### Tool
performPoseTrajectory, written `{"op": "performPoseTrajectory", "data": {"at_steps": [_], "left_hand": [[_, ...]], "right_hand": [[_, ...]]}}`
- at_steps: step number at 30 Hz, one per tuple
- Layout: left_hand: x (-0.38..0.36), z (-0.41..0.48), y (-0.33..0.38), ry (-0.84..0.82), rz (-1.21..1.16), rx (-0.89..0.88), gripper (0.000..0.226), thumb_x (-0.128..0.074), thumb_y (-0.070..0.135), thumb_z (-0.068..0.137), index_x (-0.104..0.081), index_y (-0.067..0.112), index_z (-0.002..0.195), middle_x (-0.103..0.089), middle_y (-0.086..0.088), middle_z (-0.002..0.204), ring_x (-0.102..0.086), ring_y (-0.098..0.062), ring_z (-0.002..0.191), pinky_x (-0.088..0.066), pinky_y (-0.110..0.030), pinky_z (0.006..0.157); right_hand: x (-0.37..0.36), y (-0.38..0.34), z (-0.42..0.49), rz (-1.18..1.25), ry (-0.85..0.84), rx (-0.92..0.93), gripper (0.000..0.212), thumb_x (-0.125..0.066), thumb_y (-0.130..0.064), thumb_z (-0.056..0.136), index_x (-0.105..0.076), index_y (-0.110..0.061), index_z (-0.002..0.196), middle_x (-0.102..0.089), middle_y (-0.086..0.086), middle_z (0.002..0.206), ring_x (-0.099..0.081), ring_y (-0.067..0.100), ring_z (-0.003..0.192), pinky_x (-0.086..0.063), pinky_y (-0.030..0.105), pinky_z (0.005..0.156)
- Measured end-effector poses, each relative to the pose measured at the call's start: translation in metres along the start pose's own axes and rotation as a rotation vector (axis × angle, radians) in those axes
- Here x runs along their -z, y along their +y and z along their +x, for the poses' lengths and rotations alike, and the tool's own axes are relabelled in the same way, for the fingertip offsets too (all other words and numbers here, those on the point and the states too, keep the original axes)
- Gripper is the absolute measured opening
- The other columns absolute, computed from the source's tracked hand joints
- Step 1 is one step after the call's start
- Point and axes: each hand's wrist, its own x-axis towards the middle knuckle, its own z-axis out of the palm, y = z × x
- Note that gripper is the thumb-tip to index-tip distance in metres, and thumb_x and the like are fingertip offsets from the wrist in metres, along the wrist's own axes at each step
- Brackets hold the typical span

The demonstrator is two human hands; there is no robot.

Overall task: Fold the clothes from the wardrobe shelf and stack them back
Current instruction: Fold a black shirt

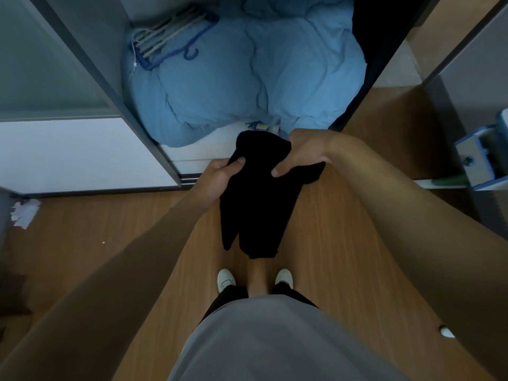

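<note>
A black garment (254,199) hangs in the air in front of the open wardrobe, its lower end dangling above my feet. My left hand (217,178) grips its left upper edge, thumb on top of the cloth. At the right upper edge my right hand (302,152) holds the garment with fingers curled over it. Behind the hands, a bulky light-blue duvet (247,78) fills the wardrobe floor (220,138).
Blue and white hangers (170,37) lie on the duvet at the back left. A sliding wardrobe door (68,105) stands to the left. Crumpled white paper (24,213) lies on the wooden floor (110,237). A blue-and-white box (478,158) sits at the right.
</note>
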Motion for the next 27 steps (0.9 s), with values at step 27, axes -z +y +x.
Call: {"op": "performPoseTrajectory", "data": {"at_steps": [27], "left_hand": [[0.039, 0.002, -0.004, -0.001, -0.147, 0.152, 0.035, -0.058, 0.038, 0.098, -0.07, 0.012, 0.117, -0.074, -0.008, 0.115, -0.071, -0.022, 0.106, -0.057, -0.023, 0.078]], "right_hand": [[0.013, 0.005, -0.016, 0.815, 0.271, 0.034, 0.015, -0.064, -0.023, 0.076, -0.07, -0.012, 0.084, -0.069, 0.004, 0.076, -0.066, 0.014, 0.065, -0.049, 0.023, 0.059]]}}
